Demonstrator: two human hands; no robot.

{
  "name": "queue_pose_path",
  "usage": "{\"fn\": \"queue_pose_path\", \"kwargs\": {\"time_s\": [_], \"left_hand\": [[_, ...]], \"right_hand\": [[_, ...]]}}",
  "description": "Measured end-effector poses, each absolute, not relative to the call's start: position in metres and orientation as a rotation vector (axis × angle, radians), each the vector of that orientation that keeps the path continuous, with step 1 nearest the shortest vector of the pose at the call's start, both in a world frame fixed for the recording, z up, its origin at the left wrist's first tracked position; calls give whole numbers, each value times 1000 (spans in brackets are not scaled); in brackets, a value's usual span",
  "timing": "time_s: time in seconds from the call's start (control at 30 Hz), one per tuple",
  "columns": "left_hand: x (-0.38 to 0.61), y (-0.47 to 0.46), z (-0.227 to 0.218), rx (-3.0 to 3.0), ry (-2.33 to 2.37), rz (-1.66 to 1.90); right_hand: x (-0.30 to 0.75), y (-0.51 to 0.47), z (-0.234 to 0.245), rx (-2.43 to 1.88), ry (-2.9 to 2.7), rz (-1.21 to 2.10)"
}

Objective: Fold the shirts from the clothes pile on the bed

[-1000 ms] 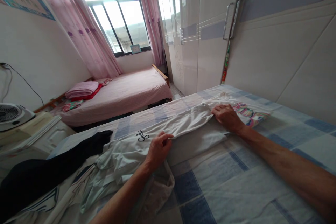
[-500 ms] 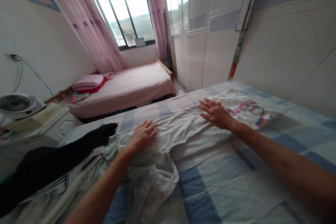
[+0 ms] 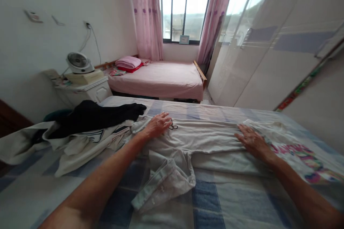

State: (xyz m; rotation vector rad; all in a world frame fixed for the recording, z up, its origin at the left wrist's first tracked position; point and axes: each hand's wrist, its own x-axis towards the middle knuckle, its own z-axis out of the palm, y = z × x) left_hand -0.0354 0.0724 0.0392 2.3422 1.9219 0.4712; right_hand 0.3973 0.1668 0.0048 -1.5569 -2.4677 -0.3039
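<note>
A pale grey-white garment [image 3: 209, 136] lies spread across the bed, with small wrinkles along it. Its near part [image 3: 166, 182] folds toward me and shows an open edge. My left hand [image 3: 158, 124] rests flat on its left end, fingers stretched out, beside a looped dark cord [image 3: 173, 126]. At the other end, my right hand [image 3: 252, 141] lies palm down with fingers spread. Just beyond that hand is a white T-shirt [image 3: 285, 137] with a colourful print. Both palms are hidden, and neither hand grips anything.
Black clothing [image 3: 102, 118] and cream clothing with dark stripes [image 3: 77, 150] lie at left on the blue-checked bed sheet [image 3: 206, 196]. Behind are a fan [image 3: 79, 62] on a white cabinet [image 3: 94, 91] and a pink bed [image 3: 166, 78]. A glossy wardrobe [image 3: 258, 64] stands at right.
My view has turned left and levelled, so the room appears shifted right. The dark cord shows more clearly beside my left hand. Both hands still lie on the pale garment.
</note>
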Motion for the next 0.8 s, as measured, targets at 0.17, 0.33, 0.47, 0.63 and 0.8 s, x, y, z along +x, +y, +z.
{"fn": "queue_pose_path", "kwargs": {"time_s": [0.17, 0.33, 0.47, 0.63, 0.8], "left_hand": [[-75, 46, 54, 2342, 1991, 543], [-97, 46, 34, 2380, 1920, 367], [-101, 59, 21, 2263, 2065, 358], [-90, 27, 40, 2211, 2043, 685], [-66, -57, 71, 2244, 1566, 763]], "right_hand": [[350, 149, 25, -1204, -2526, -296], [318, 153, 7, -1324, -2612, -170], [320, 160, -9, -1555, -2559, -162], [317, 116, 21, -1212, -2509, -23], [282, 25, 62, -812, -2631, 295]]}}
